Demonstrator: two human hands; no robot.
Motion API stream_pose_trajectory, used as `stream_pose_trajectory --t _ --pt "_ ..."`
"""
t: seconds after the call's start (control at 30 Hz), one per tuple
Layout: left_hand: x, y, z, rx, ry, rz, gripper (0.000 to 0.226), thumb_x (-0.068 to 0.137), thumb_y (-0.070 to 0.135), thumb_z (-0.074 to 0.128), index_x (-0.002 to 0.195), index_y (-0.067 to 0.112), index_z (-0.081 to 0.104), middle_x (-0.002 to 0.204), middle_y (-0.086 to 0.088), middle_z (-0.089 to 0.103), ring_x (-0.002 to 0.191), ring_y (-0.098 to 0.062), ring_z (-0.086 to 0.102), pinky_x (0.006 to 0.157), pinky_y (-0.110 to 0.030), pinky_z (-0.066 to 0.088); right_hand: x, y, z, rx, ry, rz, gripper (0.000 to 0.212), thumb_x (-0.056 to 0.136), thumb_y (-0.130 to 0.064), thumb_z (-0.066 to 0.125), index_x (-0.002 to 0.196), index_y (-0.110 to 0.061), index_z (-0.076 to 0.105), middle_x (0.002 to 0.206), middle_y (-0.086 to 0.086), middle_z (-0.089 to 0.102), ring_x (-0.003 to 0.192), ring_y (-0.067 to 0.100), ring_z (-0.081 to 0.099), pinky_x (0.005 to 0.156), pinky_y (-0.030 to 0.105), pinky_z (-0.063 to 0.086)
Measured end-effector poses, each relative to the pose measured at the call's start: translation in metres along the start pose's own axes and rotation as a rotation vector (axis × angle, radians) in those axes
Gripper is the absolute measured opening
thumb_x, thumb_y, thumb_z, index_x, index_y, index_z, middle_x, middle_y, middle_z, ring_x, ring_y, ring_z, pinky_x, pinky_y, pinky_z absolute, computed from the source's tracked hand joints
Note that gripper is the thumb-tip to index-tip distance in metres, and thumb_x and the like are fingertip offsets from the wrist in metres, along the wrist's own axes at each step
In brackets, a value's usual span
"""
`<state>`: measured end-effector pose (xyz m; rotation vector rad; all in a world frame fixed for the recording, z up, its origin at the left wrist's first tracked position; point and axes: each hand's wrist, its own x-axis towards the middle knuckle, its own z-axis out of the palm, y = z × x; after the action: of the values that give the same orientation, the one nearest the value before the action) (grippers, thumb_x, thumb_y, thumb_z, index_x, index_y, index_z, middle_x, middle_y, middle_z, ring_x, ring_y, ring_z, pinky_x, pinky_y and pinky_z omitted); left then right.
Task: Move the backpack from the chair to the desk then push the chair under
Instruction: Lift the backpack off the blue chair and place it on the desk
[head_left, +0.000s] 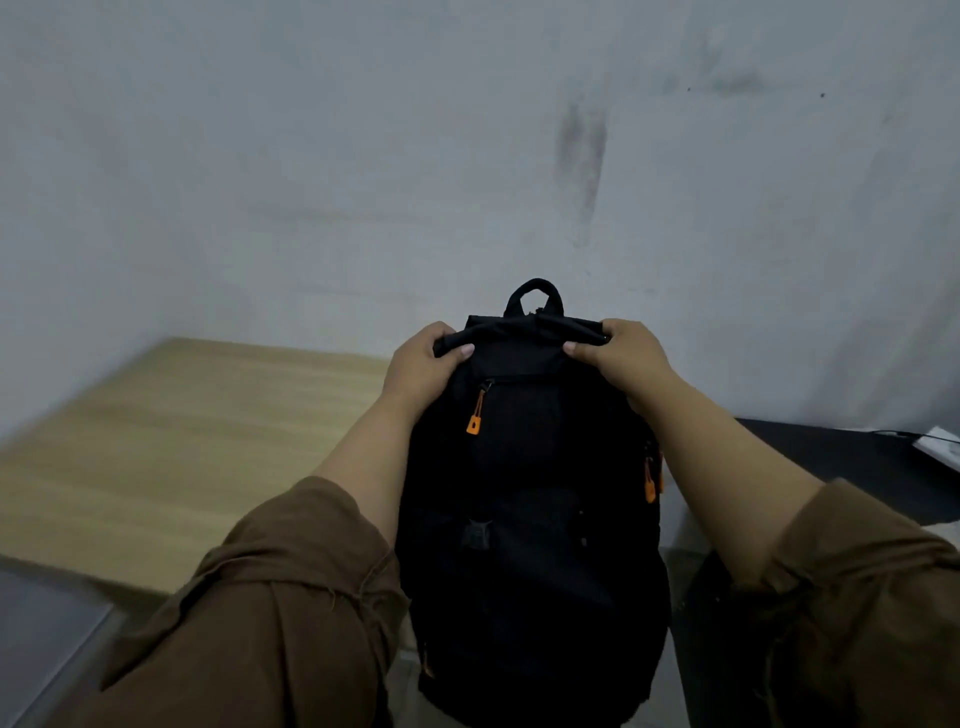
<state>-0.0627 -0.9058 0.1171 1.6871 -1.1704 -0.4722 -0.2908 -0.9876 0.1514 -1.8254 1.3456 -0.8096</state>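
Note:
A black backpack (535, 519) with orange zipper pulls hangs upright in the middle of the view, lifted in front of me. My left hand (423, 364) grips the left end of its rolled top edge. My right hand (621, 358) grips the right end of the same edge. The carry loop sticks up between them. A light wooden desk (171, 447) lies to the left of the bag and beyond it. The chair is not in view.
A grey, smudged wall (467, 156) rises close behind the desk. A black surface (852, 467) with a white object and a cable at its far end sits to the right. A grey panel (41, 639) shows at the lower left.

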Motion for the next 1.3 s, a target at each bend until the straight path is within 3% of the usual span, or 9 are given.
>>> stream_pose_trajectory --t 0.13,0.33,0.6,0.77,0.9,0.97,1.1,1.2,1.3 --pt "0.057 -0.024 0.023 0.045 -0.055 -0.026 0.013 0.085 0.032 0.063 0.091 0.020 0.063 0.080 0.003 0.062 0.080 -0.020 0.058 0.074 -0.033 0.044 0.042 0.022 0.012 -0.017 0.073 0.067 0.047 0.076 -0.042 0.074 0.116 -0.022 0.061 0.106 -0.001 0.065 0.099 0.021 0.063 0.090 0.039 0.052" --pt "0.131 -0.060 0.056 0.038 -0.132 -0.080 0.014 0.086 0.033 0.062 0.092 0.020 0.061 0.080 0.003 0.060 0.083 -0.022 0.058 0.073 -0.033 0.043 0.067 0.098 0.044 0.202 -0.003 0.443 0.087 0.056 -0.043 0.086 0.128 -0.015 0.046 0.118 0.008 0.061 0.104 0.029 0.064 0.094 0.048 0.054" --pt "0.166 -0.103 0.091 -0.061 -0.211 -0.324 0.050 0.070 0.050 0.074 0.103 0.014 0.063 0.107 -0.007 0.069 0.097 -0.024 0.067 0.090 -0.044 0.055 0.100 0.153 0.082 0.097 0.148 0.504 0.029 0.070 -0.024 0.074 0.096 -0.023 0.061 0.094 0.007 0.071 0.089 0.032 0.068 0.085 0.047 0.056" --pt "0.154 -0.144 0.095 -0.210 -0.325 -0.606 0.073 0.074 0.060 0.069 0.120 0.006 0.056 0.118 -0.012 0.066 0.099 -0.026 0.066 0.072 -0.031 0.052 0.131 0.176 0.089 0.027 0.069 0.518 0.026 0.071 -0.025 0.073 0.095 -0.023 0.060 0.097 0.009 0.071 0.089 0.034 0.067 0.085 0.050 0.056" --pt "0.130 -0.198 0.098 0.051 -0.393 -0.812 0.118 0.061 0.070 0.071 0.149 0.006 0.023 0.151 -0.018 0.037 0.131 -0.038 0.047 0.101 -0.046 0.045 0.155 0.190 0.096 0.004 0.010 0.548 0.029 0.072 -0.024 0.075 0.096 -0.019 0.060 0.100 0.012 0.069 0.092 0.035 0.066 0.087 0.050 0.055" --pt "0.123 -0.215 0.102 0.285 -0.392 -0.807 0.117 0.064 0.072 0.067 0.150 0.006 0.023 0.154 -0.019 0.030 0.137 -0.041 0.039 0.109 -0.052 0.039 0.165 0.197 0.100 0.021 0.005 0.576 0.031 0.068 -0.025 0.077 0.094 -0.019 0.060 0.099 0.012 0.070 0.092 0.036 0.066 0.087 0.051 0.055" --pt "0.112 -0.223 0.112 0.544 -0.375 -0.770 0.100 0.072 0.078 0.053 0.143 0.009 0.038 0.145 -0.017 0.035 0.134 -0.039 0.039 0.109 -0.050 0.037 0.183 0.215 0.112 0.116 0.021 0.598 0.053 0.061 -0.035 0.080 0.105 -0.011 0.061 0.106 0.015 0.070 0.097 0.038 0.067 0.087 0.053 0.056" --pt "0.107 -0.229 0.121 0.511 -0.350 -0.782 0.092 0.072 0.075 0.056 0.135 0.009 0.046 0.139 -0.017 0.045 0.129 -0.037 0.045 0.105 -0.047 0.041 0.183 0.212 0.117 0.178 0.025 0.598 0.088 0.070 -0.040 0.081 0.140 -0.010 0.037 0.135 0.017 0.055 0.119 0.039 0.057 0.099 0.053 0.049" --pt "0.104 -0.230 0.130 0.486 -0.329 -0.792 0.089 0.072 0.072 0.059 0.130 0.005 0.048 0.134 -0.018 0.053 0.125 -0.037 0.051 0.101 -0.045 0.045 0.175 0.217 0.122 0.109 -0.008 0.698 0.099 0.075 -0.042 0.078 0.147 -0.006 0.021 0.144 0.021 0.045 0.127 0.042 0.050 0.104 0.053 0.045"
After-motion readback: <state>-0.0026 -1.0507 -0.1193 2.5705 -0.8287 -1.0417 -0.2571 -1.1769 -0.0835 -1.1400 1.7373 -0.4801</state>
